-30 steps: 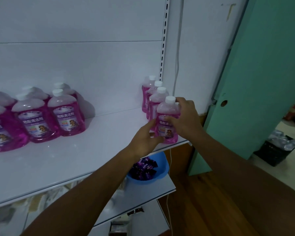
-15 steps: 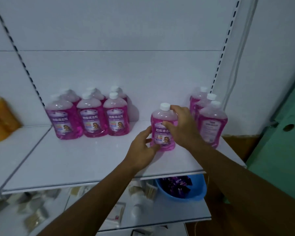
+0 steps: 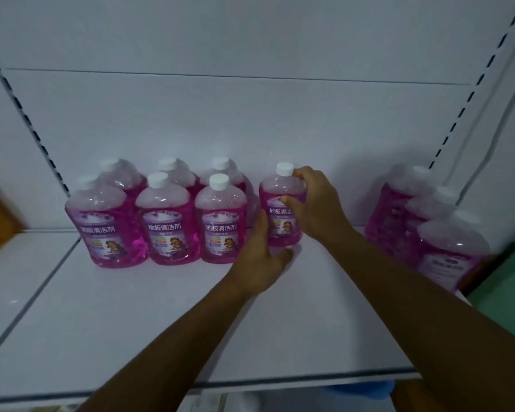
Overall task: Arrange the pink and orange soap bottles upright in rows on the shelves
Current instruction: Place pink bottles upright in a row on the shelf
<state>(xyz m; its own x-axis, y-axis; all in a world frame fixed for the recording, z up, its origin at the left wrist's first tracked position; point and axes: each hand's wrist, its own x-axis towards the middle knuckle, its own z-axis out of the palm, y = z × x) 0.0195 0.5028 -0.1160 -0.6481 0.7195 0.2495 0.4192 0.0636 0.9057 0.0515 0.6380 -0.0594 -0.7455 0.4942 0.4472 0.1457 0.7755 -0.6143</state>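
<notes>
Upright pink bottle (image 3: 281, 203), white cap, illustrated label, gripped by both hands

Both hands (image 3: 283, 233) around pink bottle (image 3: 281, 200)

Both forearms reach forward and up from the bottom edge, converging mid-frame. Left hand (image 3: 260, 257): palm turned right, fingers curled round the lower left side of the pink bottle (image 3: 281, 209), thumb up its side. Right hand (image 3: 315, 203): higher, wrist bent, fingers wrapped over the bottle's shoulder, thumb across its front.
</notes>
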